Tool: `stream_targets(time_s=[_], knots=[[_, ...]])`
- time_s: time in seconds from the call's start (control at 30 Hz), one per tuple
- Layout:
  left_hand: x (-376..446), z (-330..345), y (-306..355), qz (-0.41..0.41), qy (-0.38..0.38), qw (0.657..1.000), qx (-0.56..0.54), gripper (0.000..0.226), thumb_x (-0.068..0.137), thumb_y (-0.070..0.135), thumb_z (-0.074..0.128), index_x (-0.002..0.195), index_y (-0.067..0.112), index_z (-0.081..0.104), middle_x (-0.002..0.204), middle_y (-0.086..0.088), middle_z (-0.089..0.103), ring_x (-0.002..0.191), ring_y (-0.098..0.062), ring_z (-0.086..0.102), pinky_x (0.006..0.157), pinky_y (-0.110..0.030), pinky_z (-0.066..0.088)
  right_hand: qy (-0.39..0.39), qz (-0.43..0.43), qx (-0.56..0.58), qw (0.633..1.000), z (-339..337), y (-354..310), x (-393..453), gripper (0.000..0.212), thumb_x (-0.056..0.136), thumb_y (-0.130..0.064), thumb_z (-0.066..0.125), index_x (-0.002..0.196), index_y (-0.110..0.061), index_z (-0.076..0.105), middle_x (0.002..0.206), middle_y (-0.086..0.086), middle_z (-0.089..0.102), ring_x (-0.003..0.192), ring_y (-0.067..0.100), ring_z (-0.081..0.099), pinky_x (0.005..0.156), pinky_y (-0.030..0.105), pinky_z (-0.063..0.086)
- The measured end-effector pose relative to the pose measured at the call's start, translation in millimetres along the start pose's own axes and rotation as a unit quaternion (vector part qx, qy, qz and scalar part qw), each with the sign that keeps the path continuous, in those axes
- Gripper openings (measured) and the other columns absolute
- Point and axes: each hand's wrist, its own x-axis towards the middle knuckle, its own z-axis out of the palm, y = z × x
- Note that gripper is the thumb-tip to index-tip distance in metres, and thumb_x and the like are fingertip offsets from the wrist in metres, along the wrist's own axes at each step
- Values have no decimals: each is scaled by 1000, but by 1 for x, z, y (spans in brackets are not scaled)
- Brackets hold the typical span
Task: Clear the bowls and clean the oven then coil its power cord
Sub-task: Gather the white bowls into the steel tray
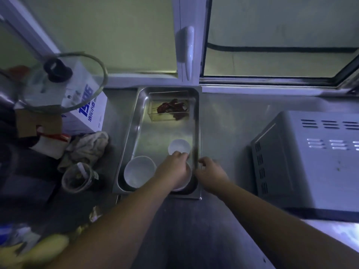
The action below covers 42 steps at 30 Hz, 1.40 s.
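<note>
Nearest in the steel tray, the left hand lies over a white bowl at the tray's near right corner, fingertips touching the small bowl just beyond; whether its grip holds either I cannot tell. The right hand hovers at the tray's right rim with fingers loosely curled, holding nothing. A larger bowl sits in the tray's near left corner, dried chillies lie in a clear box at its far end, and the oven stands right of the tray on the surface.
</note>
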Motion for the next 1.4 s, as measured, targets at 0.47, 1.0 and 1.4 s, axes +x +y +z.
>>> stream_targets(time_s=[0.47, 1.0, 1.4], knots=[[-112, 90, 126, 38, -7, 998, 56, 45, 96, 30, 48, 140, 20, 52, 139, -8, 51, 126, -31, 53, 102, -42, 48, -33, 38, -66, 997, -23, 180, -151, 64, 92, -30, 53, 153, -20, 36, 152, 9, 41, 136, 28, 46, 109, 36, 41], [-231, 236, 412, 167, -74, 975, 125, 45, 98, 29, 43, 142, 24, 48, 144, -4, 45, 133, -32, 45, 108, -44, 44, 138, 123, 46, 982, -170, 436, -333, 67, 91, -30, 55, 153, -17, 35, 154, 10, 40, 135, 30, 49, 107, 37, 41], [-216, 277, 532, 254, -129, 942, 179, 48, 99, 29, 41, 147, 24, 46, 147, -5, 45, 136, -31, 43, 110, -43, 42, 232, 193, 111, 947, -246, 519, -365, 64, 91, -30, 52, 152, -18, 38, 152, 11, 43, 134, 30, 49, 106, 39, 45]])
